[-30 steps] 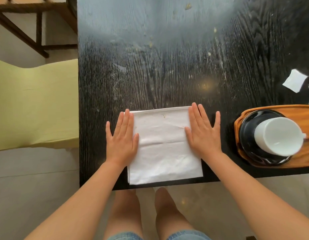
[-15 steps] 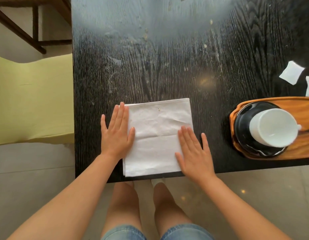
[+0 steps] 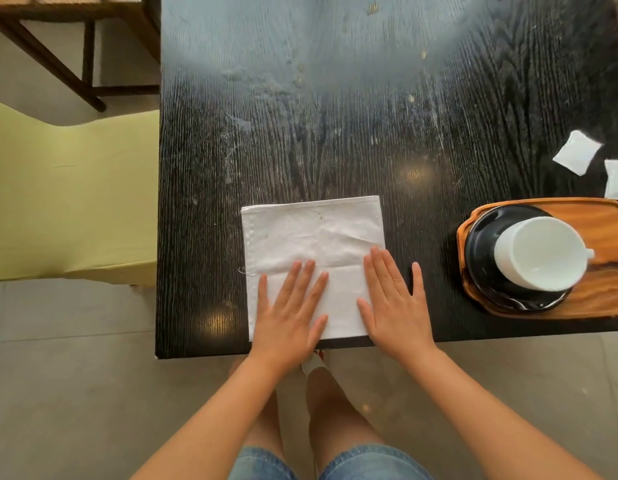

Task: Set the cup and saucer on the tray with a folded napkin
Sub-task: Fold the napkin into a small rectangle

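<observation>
While both of my hands lie flat on the napkin (image 3: 311, 244), nothing is gripped. My left hand (image 3: 288, 315) rests palm down on the near left part of the cloth, its fingers (image 3: 302, 277) extended and slightly fanned, thumb out toward the right. My right hand (image 3: 395, 306) lies palm down over the near right edge of the cloth, partly on the napkin and partly on the bare table (image 3: 335, 133); its fingers are straight, the inner ones close together and the outermost one splayed onto the dark wood.

The napkin is white, folded into a rough square, with a crease running across its middle and a stitched hem along its left and far sides. It sits at the near edge of the table, its near side about flush with that edge.

Well apart to the right stands the wooden tray (image 3: 609, 220), also near the table's front edge and cut off by the picture's border. On its left end lies the black saucer (image 3: 480, 237), and the white cup (image 3: 539, 256) stands upright on the saucer, empty, its handle pointing right.

Beyond the tray, two small white packets (image 3: 576, 157) lie on the table. To the left of the table is a pale yellow-green seat (image 3: 68, 188).
</observation>
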Demonstrator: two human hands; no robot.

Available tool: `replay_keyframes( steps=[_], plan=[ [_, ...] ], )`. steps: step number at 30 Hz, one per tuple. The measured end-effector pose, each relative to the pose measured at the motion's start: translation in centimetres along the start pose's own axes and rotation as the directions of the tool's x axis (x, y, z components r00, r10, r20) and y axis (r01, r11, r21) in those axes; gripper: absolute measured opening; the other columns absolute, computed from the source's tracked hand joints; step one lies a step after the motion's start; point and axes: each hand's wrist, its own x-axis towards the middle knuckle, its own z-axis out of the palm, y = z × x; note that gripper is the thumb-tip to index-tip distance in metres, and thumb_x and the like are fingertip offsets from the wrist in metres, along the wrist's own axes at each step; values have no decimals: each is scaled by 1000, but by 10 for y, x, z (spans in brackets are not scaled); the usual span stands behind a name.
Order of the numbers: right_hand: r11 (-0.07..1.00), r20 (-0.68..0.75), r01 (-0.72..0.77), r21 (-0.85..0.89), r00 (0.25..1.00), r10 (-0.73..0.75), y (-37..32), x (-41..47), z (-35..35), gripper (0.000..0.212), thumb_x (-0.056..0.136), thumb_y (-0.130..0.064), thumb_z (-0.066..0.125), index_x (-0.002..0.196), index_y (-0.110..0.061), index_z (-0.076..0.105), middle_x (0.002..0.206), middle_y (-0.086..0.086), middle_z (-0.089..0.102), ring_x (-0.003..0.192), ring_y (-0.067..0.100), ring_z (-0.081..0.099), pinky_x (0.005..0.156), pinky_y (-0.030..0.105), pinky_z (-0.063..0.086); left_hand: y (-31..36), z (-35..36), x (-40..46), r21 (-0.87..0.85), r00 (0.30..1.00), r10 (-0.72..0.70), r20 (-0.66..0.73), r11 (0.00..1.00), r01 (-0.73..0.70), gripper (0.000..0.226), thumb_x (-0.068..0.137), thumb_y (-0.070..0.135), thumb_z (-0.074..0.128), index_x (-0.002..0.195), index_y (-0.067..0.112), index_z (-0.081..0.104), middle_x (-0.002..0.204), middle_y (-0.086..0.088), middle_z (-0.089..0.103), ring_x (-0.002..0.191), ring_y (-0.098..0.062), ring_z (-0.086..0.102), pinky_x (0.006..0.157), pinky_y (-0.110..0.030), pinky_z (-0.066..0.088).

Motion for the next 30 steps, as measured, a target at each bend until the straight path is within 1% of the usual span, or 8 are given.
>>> replay_keyframes(
  steps=[4, 8, 12, 17, 20, 23, 27, 30],
  plan=[
    [1000, -3, 7, 9, 1000, -7, 1, -1, 1, 65, 91, -41, 27, 148, -13, 10, 156, 3, 8, 144, 13, -1, 113, 52, 5, -39, -1, -17, 39, 999, -35, -8, 999, 35, 67, 89, 49, 30, 148, 20, 18, 157, -2, -1, 144, -18, 7, 112, -57, 9],
    [999, 19, 31, -20, 999, -30, 1, -2, 1, 60, 93, -41, 21, 149, -21, 8, 157, 4, 1, 144, 17, 2, 113, 55, 4, -49, -4, -25, 24, 997, -81, 13, 996, 80, 70, 87, 49, 31, 148, 16, 18, 158, -1, -3, 144, -18, 7, 113, -53, 5],
    [989, 89, 144, -25, 986, -141, 11, -10, 2, 60, 94, -50, 11, 148, -23, 8, 157, 4, -4, 144, 19, 1, 113, 55, 7, -50, -9, -25, 2, 996, -74, 45, 997, 74, 75, 85, 54, 32, 148, 18, 14, 158, 0, -7, 145, -18, 4, 113, -54, 2],
    [947, 134, 320, -36, 941, -312, 27, -33, -2, 90, 78, -70, 39, 148, -21, 14, 157, 7, 7, 144, 22, 5, 110, 60, 10, -59, -11, -48, 21, 992, 77, 101, 997, -79, 101, 71, 76, 44, 147, 15, 20, 156, -14, 12, 144, -25, 9, 109, -63, 9],
    [926, 141, 375, -55, 921, -364, 29, -39, -3, 102, 65, -57, 60, 148, -22, 12, 156, 7, 7, 144, 22, 4, 108, 63, 12, -68, -8, -63, 85, 974, 190, 125, 976, -201, 108, 63, 61, 61, 149, 16, 13, 156, -15, 4, 144, -28, 5, 109, -63, 6],
    [923, 119, 377, -72, 922, -368, 30, -38, -3, 106, 61, -45, 75, 147, -20, 19, 154, 10, 13, 144, 23, 6, 107, 63, 16, -75, -9, -66, 125, 969, 227, 101, 963, -238, 104, 66, 44, 70, 149, 18, 11, 155, -13, 2, 144, -28, 7, 110, -60, 6],
    [910, 24, 408, -76, 913, -407, 33, -36, -3, 93, 69, -51, 69, 145, -20, 25, 152, 11, 22, 142, 23, 14, 105, 62, 19, -79, -11, -63, 143, 970, 235, 67, 960, -242, 94, 73, 38, 64, 148, 17, 11, 156, -10, 6, 143, -24, 8, 110, -59, 6],
    [881, -6, 470, -55, 882, -471, 40, -37, -3, 85, 69, -47, 70, 142, -21, 35, 150, 10, 30, 140, 22, 21, 105, 60, 21, -80, -14, -64, 94, 970, 243, -6, 966, -241, 75, 78, 31, 51, 146, 14, 24, 153, -7, 24, 142, -20, 15, 110, -57, 7]
  ],
)
